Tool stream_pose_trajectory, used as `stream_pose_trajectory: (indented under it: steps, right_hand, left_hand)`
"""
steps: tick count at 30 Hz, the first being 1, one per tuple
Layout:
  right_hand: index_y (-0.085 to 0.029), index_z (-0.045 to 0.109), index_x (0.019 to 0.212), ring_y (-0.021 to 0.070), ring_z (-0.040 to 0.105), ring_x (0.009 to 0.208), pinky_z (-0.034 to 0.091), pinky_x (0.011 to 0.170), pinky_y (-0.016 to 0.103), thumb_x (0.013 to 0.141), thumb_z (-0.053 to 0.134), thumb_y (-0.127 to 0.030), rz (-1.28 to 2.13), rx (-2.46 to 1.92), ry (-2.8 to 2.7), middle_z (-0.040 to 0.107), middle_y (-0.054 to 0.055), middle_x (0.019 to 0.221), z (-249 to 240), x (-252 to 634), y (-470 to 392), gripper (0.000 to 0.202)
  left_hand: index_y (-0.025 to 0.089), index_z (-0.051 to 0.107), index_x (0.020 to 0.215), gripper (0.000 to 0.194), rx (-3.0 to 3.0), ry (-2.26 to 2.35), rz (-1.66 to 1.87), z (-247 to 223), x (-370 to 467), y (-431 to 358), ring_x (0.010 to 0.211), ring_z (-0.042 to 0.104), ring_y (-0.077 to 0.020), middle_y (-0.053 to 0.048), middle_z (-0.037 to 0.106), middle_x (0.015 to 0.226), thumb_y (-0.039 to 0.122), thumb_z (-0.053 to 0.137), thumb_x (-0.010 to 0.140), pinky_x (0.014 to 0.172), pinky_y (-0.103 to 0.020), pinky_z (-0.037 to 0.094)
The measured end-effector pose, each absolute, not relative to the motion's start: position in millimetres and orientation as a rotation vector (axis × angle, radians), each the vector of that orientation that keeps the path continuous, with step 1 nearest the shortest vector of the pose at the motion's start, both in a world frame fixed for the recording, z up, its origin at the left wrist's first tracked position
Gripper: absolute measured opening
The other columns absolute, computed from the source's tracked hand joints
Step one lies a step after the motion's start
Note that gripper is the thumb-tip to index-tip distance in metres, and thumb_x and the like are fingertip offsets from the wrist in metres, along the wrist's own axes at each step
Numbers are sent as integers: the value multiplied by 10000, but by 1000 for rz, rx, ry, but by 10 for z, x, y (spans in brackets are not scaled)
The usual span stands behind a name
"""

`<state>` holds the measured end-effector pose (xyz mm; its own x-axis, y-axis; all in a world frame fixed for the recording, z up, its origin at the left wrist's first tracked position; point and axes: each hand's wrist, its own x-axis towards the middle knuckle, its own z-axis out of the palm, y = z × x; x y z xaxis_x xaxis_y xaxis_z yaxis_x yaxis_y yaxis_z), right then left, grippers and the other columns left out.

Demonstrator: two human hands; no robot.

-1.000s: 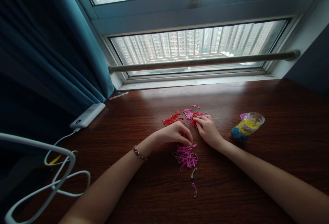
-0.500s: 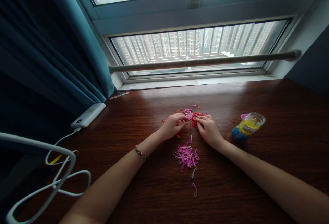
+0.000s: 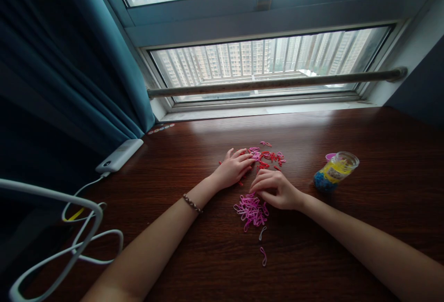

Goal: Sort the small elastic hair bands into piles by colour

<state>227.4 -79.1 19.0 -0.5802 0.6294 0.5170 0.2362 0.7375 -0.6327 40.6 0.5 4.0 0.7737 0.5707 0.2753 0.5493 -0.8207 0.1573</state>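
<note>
Small red loops (image 3: 268, 156) and a few pink ones lie scattered on the dark wooden table (image 3: 194, 260). Over the left part of this scatter rests my left hand (image 3: 233, 169), palm down with its fingers spread, covering some red loops. Nearer to me is a pile of pink loops (image 3: 252, 210). My right hand (image 3: 275, 188) is at the upper right edge of that pile, fingers bent and pointing left; what its fingertips may hold is too small to see. A pale loop (image 3: 262, 233) and a pink loop (image 3: 263, 256) lie below the pile.
On the right a clear jar (image 3: 335, 171) with a yellow label and blue contents leans beside a pink lid (image 3: 330, 156). A white power bank (image 3: 120, 156) with a white cable (image 3: 100, 179) lies at the left, by a blue curtain (image 3: 114, 75). The window is behind.
My right hand has moved from the red loops towards me, to the pink pile. My left hand has flattened, its fingers now more spread.
</note>
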Motion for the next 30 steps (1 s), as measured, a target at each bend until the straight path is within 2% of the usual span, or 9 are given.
stream_pose_trajectory:
  steps: [3, 6, 10, 14, 18, 22, 30]
  right_hand:
    - [-211, 671, 837, 148, 588, 723, 468, 751, 292, 719, 488, -78, 715, -610, -2222, 676, 18, 785, 173, 2252, -803, 256]
    - [-215, 664, 812, 162, 585, 747, 462, 754, 311, 745, 475, -109, 566, -805, -2062, 667, 27, 792, 132, 2265, -767, 227]
    - [-193, 626, 972, 221, 528, 937, 385, 876, 400, 791, 444, -170, 180, -1238, -1735, 625, 74, 993, 35, 2334, -658, 257]
    - [-150, 583, 1054, 300, 438, 992, 366, 823, 466, 777, 477, -225, -51, -1620, -1595, 545, 137, 1140, -97, 2398, -555, 306]
    - [-149, 608, 977, 337, 407, 969, 364, 748, 487, 775, 474, -224, -67, -1788, -1631, 556, 158, 1117, -179, 2423, -520, 253]
    - [-158, 614, 927, 319, 403, 951, 365, 758, 469, 777, 454, -202, -49, -1763, -1675, 591, 135, 1043, -210, 2449, -498, 224]
    - [-166, 622, 929, 302, 397, 975, 356, 785, 445, 787, 432, -178, 37, -1755, -1680, 587, 113, 1064, -212, 2458, -475, 237]
  left_hand:
    - [266, 494, 1179, 325, 2913, 906, 477, 38, 403, 6, 1229, 321, -239, -51, 512, 1238, 276, 367, 881, 1016, -515, 126]
    - [244, 469, 1207, 347, 2894, 933, 507, 38, 406, -3, 1215, 342, -236, -69, 522, 1224, 282, 395, 870, 1018, -503, 152]
    - [213, 482, 1193, 347, 2869, 936, 545, 23, 414, 0, 1193, 378, -226, -88, 529, 1207, 277, 424, 857, 1019, -472, 204]
    - [182, 525, 1142, 309, 2796, 891, 680, -4, 411, 35, 1119, 458, -210, -105, 554, 1160, 239, 430, 853, 981, -416, 313]
    - [165, 608, 989, 221, 2541, 920, 905, 18, 390, 63, 956, 558, -179, -92, 614, 1020, 228, 462, 835, 862, -313, 433]
    - [166, 630, 808, 123, 2252, 1045, 1006, 67, 369, 67, 787, 604, -165, -47, 654, 827, 256, 555, 772, 748, -274, 470]
    - [146, 601, 785, 179, 1937, 1072, 1090, 38, 376, 105, 723, 595, -149, -41, 640, 774, 309, 616, 713, 689, -265, 476]
